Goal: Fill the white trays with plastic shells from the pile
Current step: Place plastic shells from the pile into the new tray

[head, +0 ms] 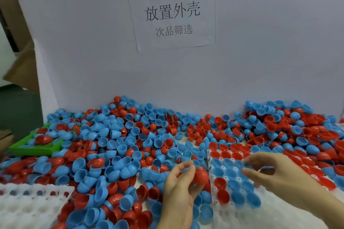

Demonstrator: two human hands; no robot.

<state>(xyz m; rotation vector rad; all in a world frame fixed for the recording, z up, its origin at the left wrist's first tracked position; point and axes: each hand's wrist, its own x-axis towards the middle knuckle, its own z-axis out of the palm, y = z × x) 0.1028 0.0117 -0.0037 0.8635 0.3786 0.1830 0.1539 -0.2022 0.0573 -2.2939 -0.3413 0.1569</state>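
Observation:
A wide pile of red and blue plastic shells (119, 135) covers the table. A white tray (279, 214) lies at the lower right, its far rows holding red and blue shells. My left hand (178, 189) hovers at the tray's left edge and grips a red shell (202, 176), with a blue one pinched at its fingertips. My right hand (275, 171) is above the tray's filled rows, fingers curled and pinching what looks like a blue shell; motion blur hides the detail.
A second white tray (28, 208) lies at the lower left, a few shells in its far row. A green tray (37, 147) sits half buried at the left. A white backboard with a paper sign (173, 15) closes off the far side.

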